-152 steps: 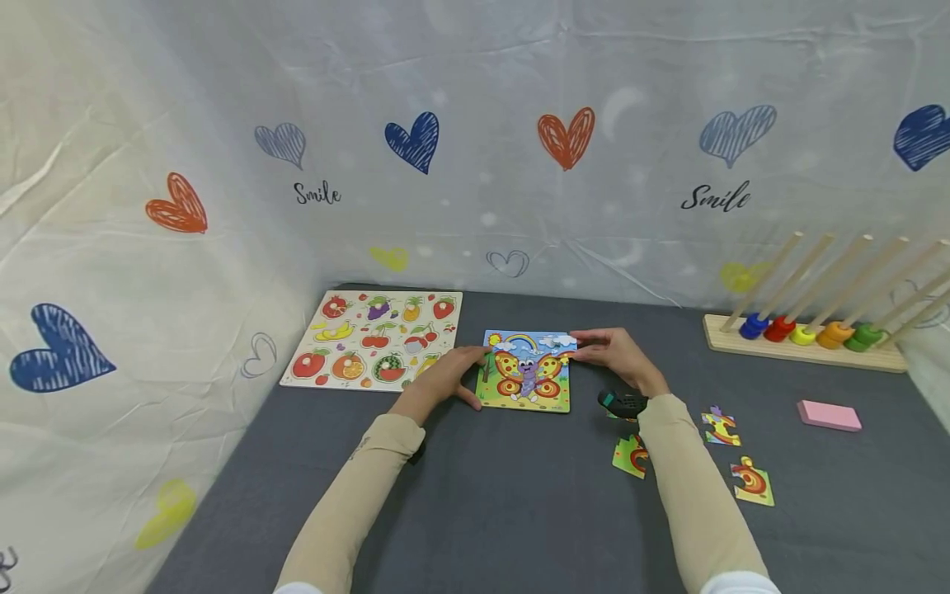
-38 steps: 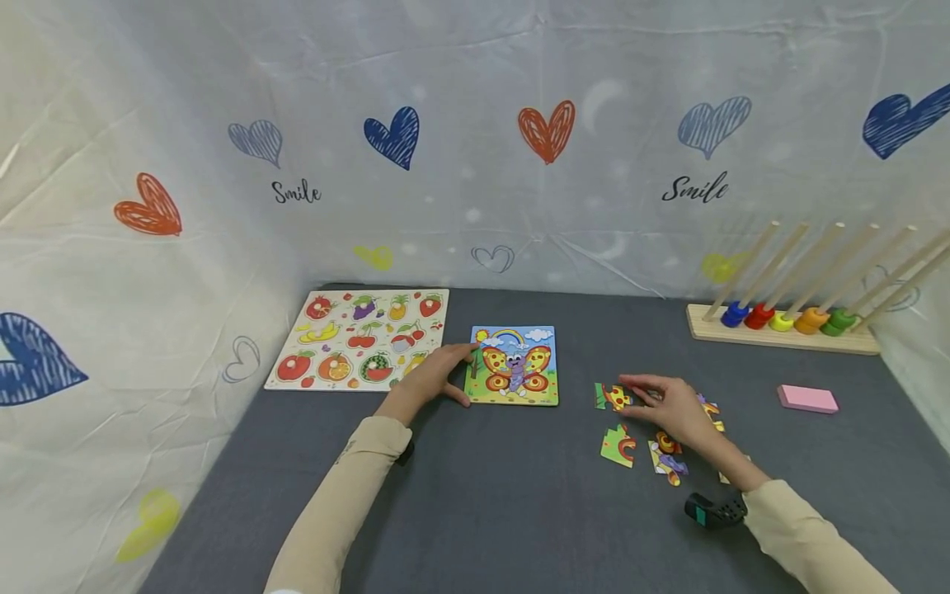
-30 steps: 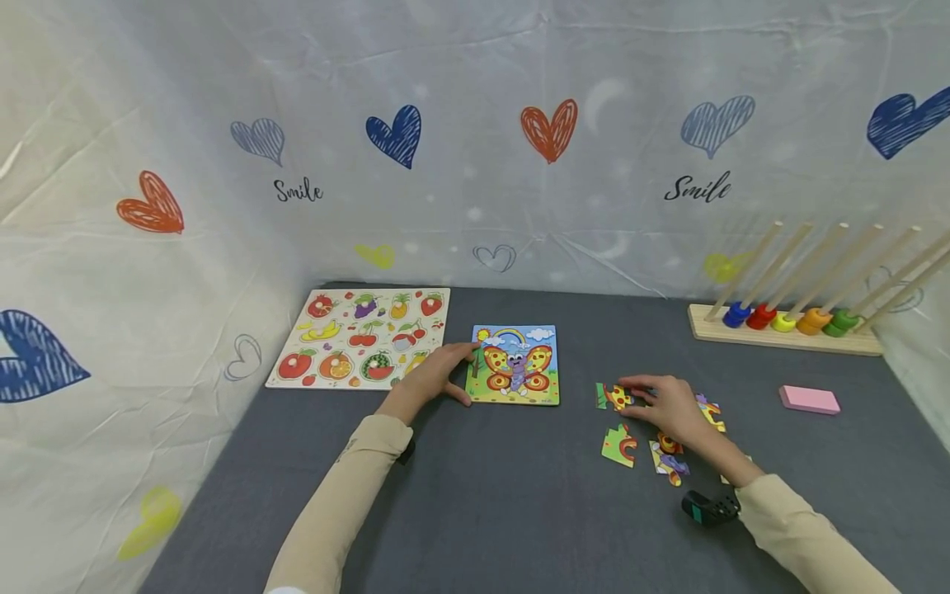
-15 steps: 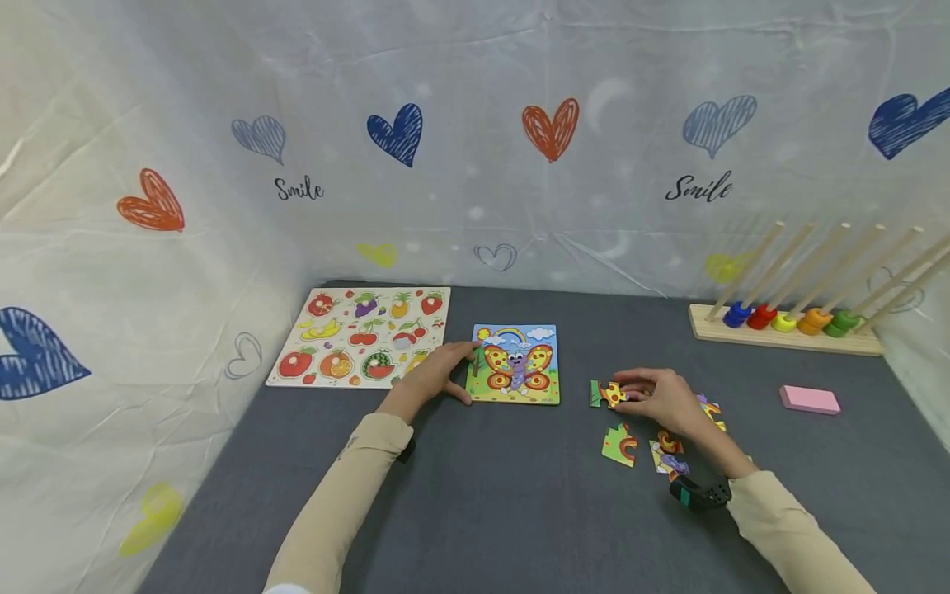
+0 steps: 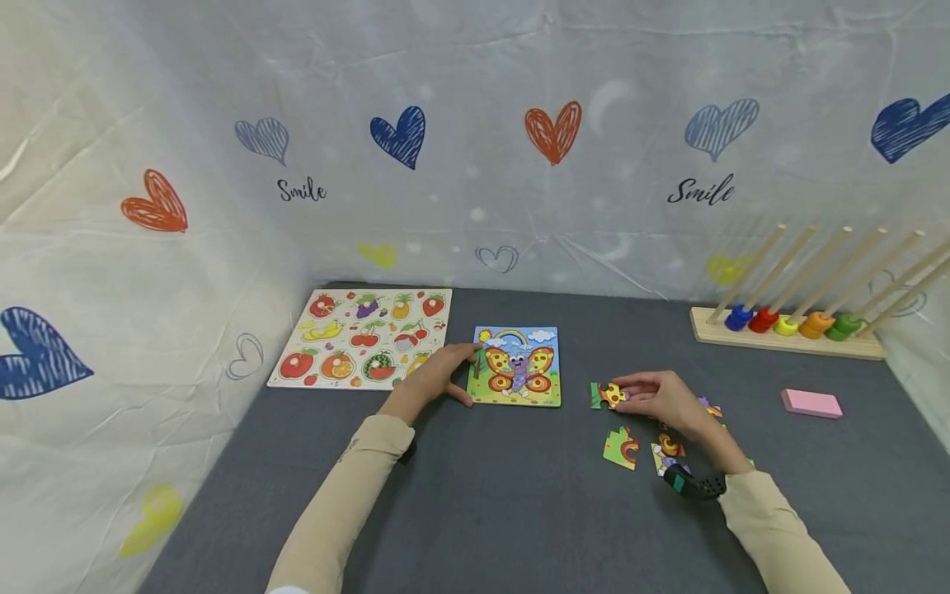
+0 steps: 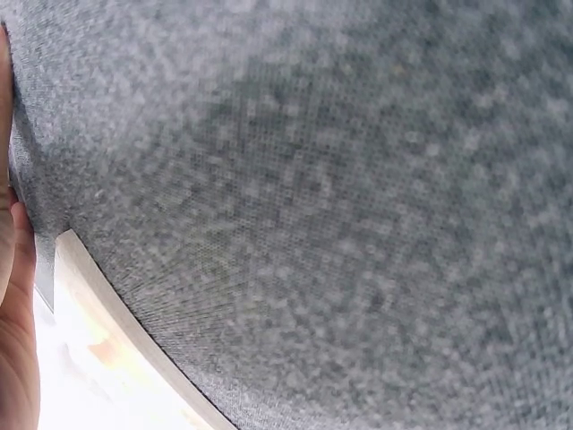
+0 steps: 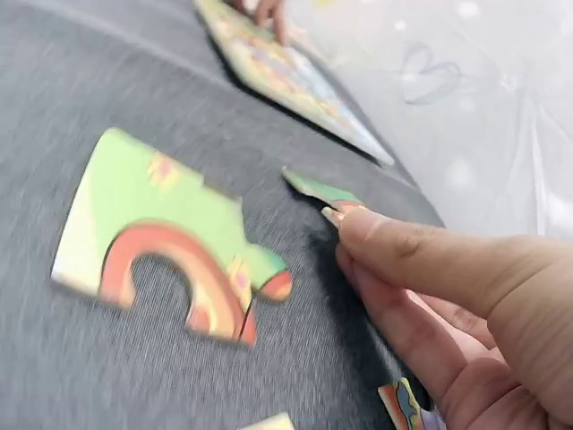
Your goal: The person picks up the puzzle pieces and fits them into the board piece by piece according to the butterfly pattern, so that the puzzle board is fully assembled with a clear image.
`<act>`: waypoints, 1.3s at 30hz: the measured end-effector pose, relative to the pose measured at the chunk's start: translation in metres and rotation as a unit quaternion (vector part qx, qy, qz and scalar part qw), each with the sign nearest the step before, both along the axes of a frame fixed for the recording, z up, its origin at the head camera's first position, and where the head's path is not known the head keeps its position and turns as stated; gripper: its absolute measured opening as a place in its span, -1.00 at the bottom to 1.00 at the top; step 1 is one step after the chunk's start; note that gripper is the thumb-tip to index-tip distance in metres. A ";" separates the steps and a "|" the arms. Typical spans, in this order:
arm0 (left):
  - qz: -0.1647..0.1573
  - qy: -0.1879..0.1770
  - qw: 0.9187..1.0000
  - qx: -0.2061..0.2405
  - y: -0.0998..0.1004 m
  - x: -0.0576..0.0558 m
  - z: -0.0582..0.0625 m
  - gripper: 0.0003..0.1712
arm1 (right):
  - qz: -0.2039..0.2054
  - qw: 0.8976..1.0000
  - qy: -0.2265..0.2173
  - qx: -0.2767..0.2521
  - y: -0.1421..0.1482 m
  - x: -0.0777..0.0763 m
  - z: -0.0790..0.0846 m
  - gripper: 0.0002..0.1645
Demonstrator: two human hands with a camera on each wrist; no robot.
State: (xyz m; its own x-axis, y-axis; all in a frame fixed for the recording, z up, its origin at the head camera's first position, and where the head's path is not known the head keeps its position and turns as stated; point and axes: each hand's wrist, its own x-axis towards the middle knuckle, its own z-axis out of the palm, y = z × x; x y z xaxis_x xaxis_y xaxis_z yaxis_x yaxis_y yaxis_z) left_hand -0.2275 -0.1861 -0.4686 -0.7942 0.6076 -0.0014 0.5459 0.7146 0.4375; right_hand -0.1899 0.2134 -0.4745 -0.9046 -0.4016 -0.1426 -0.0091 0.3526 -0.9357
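Puzzle piece (image 5: 607, 395): pinched by its right edge between thumb and fingers of the right hand (image 5: 659, 400), to the right of the butterfly board (image 5: 518, 373). Right grip nearly closed; piece looks tilted in the wrist view. Left hand (image 5: 433, 381): grip spread wide at the board's left edge, probably bracing it. Green piece (image 5: 620, 448) lies nearer the person on the bench (image 5: 512, 503). Technique: pinch the rim only, level the piece, leave its print visible.
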 end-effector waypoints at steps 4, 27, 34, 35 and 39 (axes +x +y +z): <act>0.001 0.001 1.000 -0.007 -0.001 0.000 0.000 0.13 | -0.008 0.999 -0.025 -0.031 -0.001 -0.002 0.000 -0.37; 0.008 -0.016 1.000 0.011 -0.002 0.002 -0.002 0.12 | 0.027 0.988 -0.083 -0.131 -0.055 -0.024 0.006 -0.38; 0.009 -0.024 1.000 0.015 -0.001 0.001 -0.003 0.13 | 0.029 0.989 -0.075 -0.128 -0.082 -0.032 0.001 -0.42; 0.009 -0.024 1.000 0.014 -0.001 0.001 -0.003 0.14 | 0.031 0.989 -0.070 -0.125 -0.086 -0.033 0.000 -0.43; 0.008 -0.025 1.000 0.011 0.000 0.000 -0.003 0.14 | 0.036 0.991 -0.051 -0.116 -0.101 -0.036 -0.002 -0.45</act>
State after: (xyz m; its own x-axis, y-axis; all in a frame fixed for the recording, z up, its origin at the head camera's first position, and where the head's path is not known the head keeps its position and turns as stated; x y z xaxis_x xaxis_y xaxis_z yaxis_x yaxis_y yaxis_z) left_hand -0.2272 -0.1860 -0.4711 -0.8033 0.5949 -0.0282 0.5114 0.7133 0.4793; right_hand -0.2256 0.1121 -0.4766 -0.8578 -0.4978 -0.1277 0.0717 0.1302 -0.9889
